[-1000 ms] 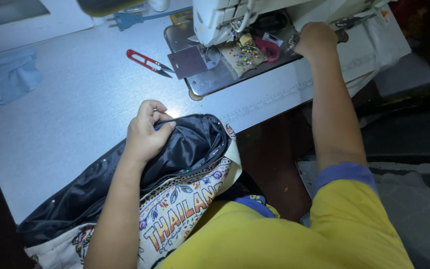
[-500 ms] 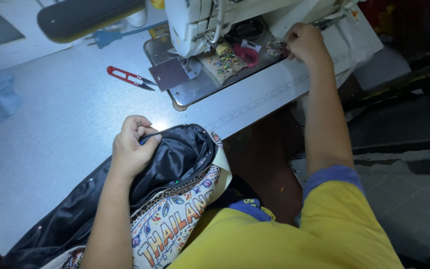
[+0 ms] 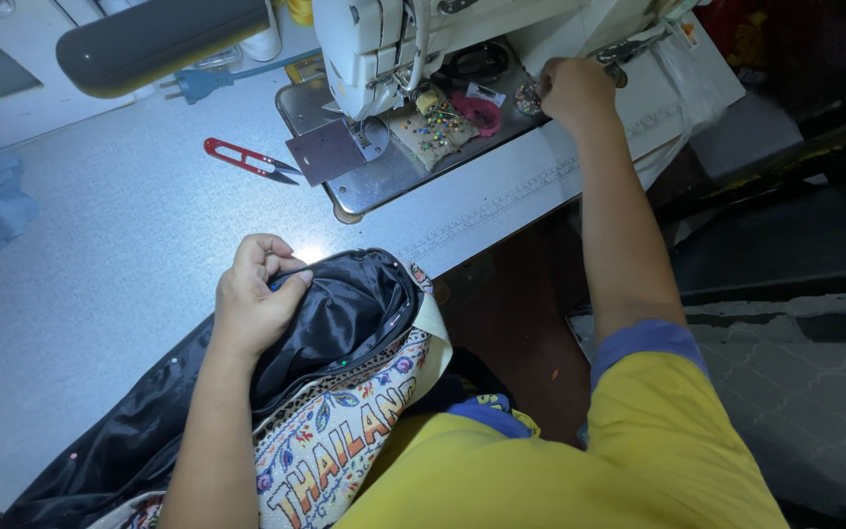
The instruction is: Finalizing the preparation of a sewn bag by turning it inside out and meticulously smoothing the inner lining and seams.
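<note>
I sit at a pale grey speckled worktable, the floor dark beside it. My left hand is closed, gripping the shiny black lining of a patterned fabric bag with big orange lettering at the table's near edge. My right hand curls beside the white sewing machine; whether it holds anything I cannot tell. Red thread snips lie apart.
</note>
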